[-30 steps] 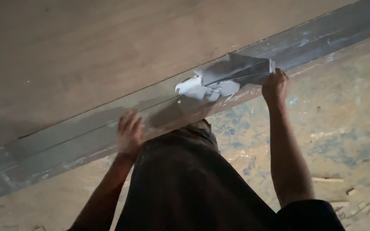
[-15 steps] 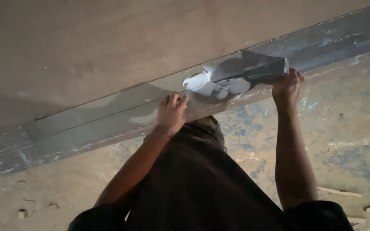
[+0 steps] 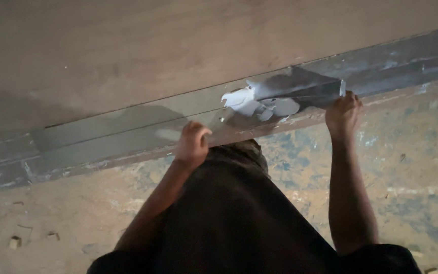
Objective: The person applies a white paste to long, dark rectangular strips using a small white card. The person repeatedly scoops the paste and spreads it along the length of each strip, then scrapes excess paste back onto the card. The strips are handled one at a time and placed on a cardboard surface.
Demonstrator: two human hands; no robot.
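Right hand (image 3: pixel 343 112) pinches the loosened film (image 3: pixel 285 96) at its right end. Film strip runs lengthwise along the skirting (image 3: pixel 128 134). Left hand (image 3: pixel 192 144) rests fingers curled on it, left of the peeled part.

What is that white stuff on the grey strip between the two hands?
In the head view, torn white film clings to the grey strip between the left hand and the right hand.

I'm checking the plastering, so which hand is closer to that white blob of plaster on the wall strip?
Right. The right hand grips the flat tool's end beside the white plaster; the left hand rests lower on the grey strip, farther left.
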